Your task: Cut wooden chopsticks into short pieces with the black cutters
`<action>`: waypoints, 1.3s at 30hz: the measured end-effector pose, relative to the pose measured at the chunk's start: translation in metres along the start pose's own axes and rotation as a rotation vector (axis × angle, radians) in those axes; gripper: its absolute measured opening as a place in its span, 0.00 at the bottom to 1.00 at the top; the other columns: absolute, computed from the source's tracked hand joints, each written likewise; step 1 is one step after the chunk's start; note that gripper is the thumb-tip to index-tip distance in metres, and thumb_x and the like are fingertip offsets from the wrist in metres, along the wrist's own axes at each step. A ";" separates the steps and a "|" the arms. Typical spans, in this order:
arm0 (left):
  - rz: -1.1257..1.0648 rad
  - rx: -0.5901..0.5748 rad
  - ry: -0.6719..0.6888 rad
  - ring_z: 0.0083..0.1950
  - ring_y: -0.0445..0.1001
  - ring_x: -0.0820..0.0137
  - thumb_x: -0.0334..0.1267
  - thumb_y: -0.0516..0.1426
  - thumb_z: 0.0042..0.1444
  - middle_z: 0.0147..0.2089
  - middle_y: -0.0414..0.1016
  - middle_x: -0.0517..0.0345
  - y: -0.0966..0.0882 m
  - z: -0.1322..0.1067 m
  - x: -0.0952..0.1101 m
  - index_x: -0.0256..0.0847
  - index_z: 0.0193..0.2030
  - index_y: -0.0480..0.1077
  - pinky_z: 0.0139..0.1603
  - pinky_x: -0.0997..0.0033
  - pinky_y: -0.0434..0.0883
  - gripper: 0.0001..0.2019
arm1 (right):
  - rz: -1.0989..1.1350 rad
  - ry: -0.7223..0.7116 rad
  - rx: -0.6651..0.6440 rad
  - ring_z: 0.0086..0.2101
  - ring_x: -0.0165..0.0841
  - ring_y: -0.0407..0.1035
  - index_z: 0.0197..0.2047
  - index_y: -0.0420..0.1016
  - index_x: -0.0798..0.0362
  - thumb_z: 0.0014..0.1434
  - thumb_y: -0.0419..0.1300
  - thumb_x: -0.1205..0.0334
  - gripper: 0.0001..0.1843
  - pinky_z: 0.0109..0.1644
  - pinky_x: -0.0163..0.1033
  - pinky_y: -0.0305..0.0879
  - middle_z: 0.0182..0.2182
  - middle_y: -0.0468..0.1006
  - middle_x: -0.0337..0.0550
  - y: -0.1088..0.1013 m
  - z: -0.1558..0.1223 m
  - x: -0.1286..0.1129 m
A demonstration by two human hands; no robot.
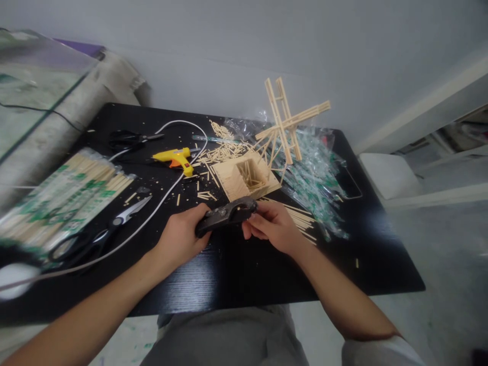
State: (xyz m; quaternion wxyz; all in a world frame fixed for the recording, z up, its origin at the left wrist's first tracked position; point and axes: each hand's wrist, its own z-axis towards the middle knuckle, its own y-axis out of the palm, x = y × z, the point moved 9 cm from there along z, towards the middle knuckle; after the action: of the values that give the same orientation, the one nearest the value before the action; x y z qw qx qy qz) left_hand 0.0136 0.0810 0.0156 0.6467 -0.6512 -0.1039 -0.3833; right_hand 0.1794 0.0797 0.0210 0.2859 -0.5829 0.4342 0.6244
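Note:
My left hand [182, 235] and my right hand [271, 223] are both closed on a dark cutter tool [225, 214], held just above the black table [236, 274]. The left grips its handle end, and the right pinches the head end at the right. Right behind the tool stands a small wooden stick house [246, 177] with an open top. A windmill of crossed sticks [284, 122] rises behind it.
A yellow glue gun [176, 158] with a white cable [152, 213] lies at centre left. Scissors [114, 226] and a pack of chopsticks [61, 201] lie at the left, with more black scissors [129, 137] farther back. Loose sticks and plastic wrappers [316, 178] cover the right side.

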 end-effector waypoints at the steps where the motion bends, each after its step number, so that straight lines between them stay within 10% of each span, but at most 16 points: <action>1: 0.004 0.008 -0.003 0.29 0.74 0.68 0.33 0.54 0.54 0.29 0.74 0.61 0.000 0.000 -0.001 0.44 0.34 0.66 0.32 0.72 0.67 0.02 | -0.013 -0.011 0.046 0.19 0.22 0.57 0.36 0.77 0.55 0.63 0.68 0.47 0.18 0.20 0.30 0.49 0.25 0.77 0.39 -0.003 0.000 -0.002; 6: 0.012 0.039 0.019 0.29 0.74 0.68 0.33 0.54 0.54 0.29 0.73 0.61 -0.001 0.000 0.001 0.43 0.34 0.66 0.32 0.71 0.67 0.02 | -0.020 -0.063 0.180 0.19 0.22 0.60 0.33 0.74 0.54 0.59 0.72 0.49 0.19 0.20 0.30 0.53 0.26 0.79 0.38 -0.008 -0.002 -0.008; 25: 0.008 0.039 0.086 0.33 0.76 0.67 0.31 0.55 0.55 0.34 0.76 0.58 0.001 -0.002 0.003 0.42 0.39 0.69 0.35 0.71 0.69 0.05 | 0.034 -0.051 0.011 0.18 0.22 0.58 0.33 0.76 0.56 0.66 0.66 0.51 0.17 0.20 0.30 0.49 0.23 0.74 0.37 -0.001 -0.002 -0.002; 39: -0.199 -0.016 -0.126 0.25 0.63 0.74 0.43 0.56 0.62 0.24 0.64 0.65 0.005 0.001 -0.010 0.41 0.29 0.65 0.29 0.74 0.61 0.12 | 0.042 -0.105 0.076 0.17 0.20 0.57 0.38 0.81 0.55 0.69 0.63 0.55 0.13 0.18 0.30 0.47 0.23 0.75 0.36 -0.002 -0.003 -0.007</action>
State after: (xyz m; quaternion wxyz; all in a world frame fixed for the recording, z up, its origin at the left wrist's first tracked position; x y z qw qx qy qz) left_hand 0.0102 0.0852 0.0052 0.5925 -0.6656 -0.2052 -0.4048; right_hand 0.1835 0.0794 0.0281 0.3171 -0.5288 0.4542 0.6431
